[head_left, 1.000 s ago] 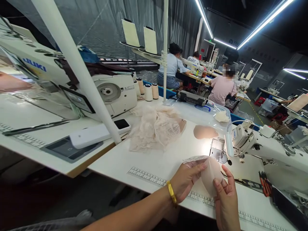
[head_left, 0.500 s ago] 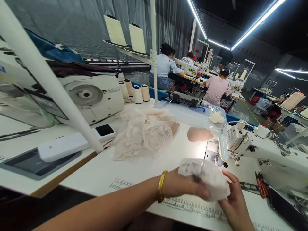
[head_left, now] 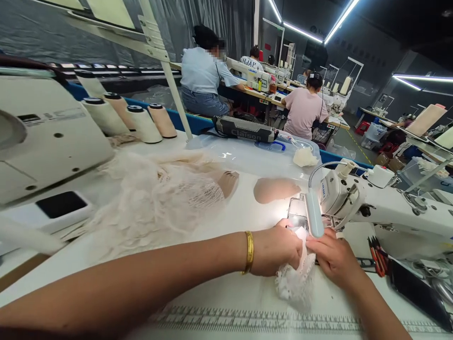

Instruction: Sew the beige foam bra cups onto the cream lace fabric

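A white lace fabric piece (head_left: 295,283) hangs between my two hands at the needle area of the sewing machine (head_left: 339,193). My left hand (head_left: 279,248), with a gold bangle at the wrist, is closed on its left side near the lit needle plate (head_left: 297,219). My right hand (head_left: 331,255) presses the fabric from the right, fingers together, just under the lamp (head_left: 314,215). The lamp head hides the needle and part of the fabric. A beige oval piece (head_left: 276,190) lies behind the needle plate.
A heap of cream lace (head_left: 166,198) lies on the left. Thread cones (head_left: 145,123) stand behind it. Red-handled snips (head_left: 378,257) and a dark phone-like slab (head_left: 417,293) lie at right. A printed ruler (head_left: 226,318) runs along the front edge. Co-workers (head_left: 205,75) sit beyond.
Both hands have moved forward with the white lace fabric, from above the table's front to the machine's needle area. The bunched fabric now hangs down between them. The view has shifted closer.
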`<action>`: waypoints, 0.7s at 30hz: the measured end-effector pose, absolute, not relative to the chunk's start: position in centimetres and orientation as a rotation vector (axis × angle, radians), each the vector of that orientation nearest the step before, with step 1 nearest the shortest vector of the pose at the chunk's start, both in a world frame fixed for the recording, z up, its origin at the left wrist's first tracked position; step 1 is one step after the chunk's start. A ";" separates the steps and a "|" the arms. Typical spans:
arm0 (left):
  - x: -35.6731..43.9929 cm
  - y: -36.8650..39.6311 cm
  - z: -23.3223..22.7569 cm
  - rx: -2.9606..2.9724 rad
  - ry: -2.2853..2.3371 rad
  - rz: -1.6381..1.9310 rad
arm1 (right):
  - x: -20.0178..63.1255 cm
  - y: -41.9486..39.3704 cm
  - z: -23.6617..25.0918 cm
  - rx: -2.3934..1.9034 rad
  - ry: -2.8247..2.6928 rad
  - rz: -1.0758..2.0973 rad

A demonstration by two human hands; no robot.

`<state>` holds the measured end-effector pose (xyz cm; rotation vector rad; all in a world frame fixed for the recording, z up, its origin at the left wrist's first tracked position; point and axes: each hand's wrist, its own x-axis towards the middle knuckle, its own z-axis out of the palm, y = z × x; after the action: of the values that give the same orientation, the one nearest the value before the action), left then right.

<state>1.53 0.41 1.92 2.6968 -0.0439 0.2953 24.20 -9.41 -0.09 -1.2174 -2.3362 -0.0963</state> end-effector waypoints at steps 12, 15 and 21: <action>2.4 -0.3 1.0 2.693 0.078 0.486 | 24.9 -9.4 -1.4 -1.533 -2.282 -0.113; 2.3 -0.2 1.1 2.688 0.079 0.485 | 24.9 -9.5 -1.4 -1.537 -2.291 -0.121; 2.0 0.1 1.1 2.685 0.056 0.431 | 24.9 -9.6 -1.2 -1.486 -2.330 -0.149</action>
<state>2.00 0.12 1.14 2.6849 0.0559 0.4305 24.86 -9.58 -1.16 -1.4858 -2.3299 -0.1494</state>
